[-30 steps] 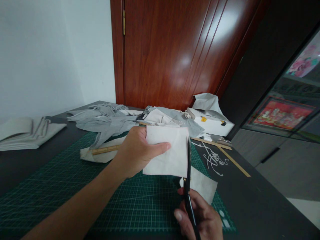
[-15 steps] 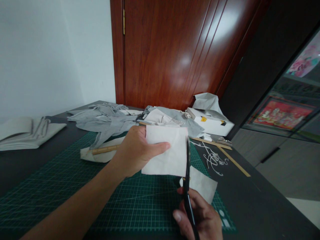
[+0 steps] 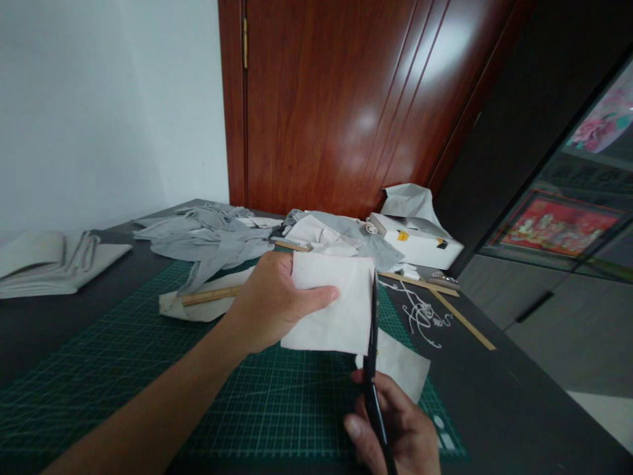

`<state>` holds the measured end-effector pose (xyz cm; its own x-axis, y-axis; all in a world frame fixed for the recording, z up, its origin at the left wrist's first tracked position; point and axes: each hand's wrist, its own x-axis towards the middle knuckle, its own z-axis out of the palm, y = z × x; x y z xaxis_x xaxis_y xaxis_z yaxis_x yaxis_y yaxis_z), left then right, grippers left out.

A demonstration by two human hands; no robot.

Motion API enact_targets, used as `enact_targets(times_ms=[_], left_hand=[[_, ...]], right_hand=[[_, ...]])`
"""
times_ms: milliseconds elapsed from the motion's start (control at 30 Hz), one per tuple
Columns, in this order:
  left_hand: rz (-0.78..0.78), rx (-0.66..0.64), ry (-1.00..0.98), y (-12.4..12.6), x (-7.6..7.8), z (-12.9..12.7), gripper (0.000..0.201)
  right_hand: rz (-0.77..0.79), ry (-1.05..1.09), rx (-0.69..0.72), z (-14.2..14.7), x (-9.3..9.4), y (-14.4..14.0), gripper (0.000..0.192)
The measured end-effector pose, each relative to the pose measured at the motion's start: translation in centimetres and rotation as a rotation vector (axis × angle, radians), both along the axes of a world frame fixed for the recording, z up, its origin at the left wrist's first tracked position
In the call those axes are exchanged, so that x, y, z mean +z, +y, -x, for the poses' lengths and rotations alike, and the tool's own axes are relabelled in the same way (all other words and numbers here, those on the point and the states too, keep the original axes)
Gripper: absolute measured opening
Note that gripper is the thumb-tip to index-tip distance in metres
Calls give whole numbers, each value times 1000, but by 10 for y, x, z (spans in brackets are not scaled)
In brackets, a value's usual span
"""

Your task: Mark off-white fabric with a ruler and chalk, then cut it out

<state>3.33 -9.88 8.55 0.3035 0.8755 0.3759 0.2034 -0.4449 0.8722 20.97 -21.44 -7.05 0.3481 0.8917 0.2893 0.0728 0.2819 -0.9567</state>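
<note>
"So, what's covering most of the dark table [image 3: 524,415]?"

"A green gridded mat [image 3: 277,409], and above it a white cloth square [image 3: 341,323] is hanging upright."

"Are the hands holding it?"

"The left hand [image 3: 274,300] is pinching its left side, thumb lying across the front. The right hand [image 3: 400,422] is closing around the handles of black scissors [image 3: 370,369], whose blades are standing along the cloth's right edge; their opening I can't tell."

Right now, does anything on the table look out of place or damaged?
No visible spill or damage. The oddest spot is the white cord, tangled beside a tan strip at right. Gray cloth lies crumpled at back left, one tail over the cutting mat, unlike the folded fabric at far left.
</note>
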Motion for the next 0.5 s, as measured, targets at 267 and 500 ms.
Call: enact_targets(times_ms=[267,500], left_hand=[[-2,-23,-14,-2,0,-1,18],[-6,-27,-32,-2,2,-1,17]], right_hand=[[26,-51,-5,-2,-1,0,46],[14,-108,-12,-3,-1,0,44]])
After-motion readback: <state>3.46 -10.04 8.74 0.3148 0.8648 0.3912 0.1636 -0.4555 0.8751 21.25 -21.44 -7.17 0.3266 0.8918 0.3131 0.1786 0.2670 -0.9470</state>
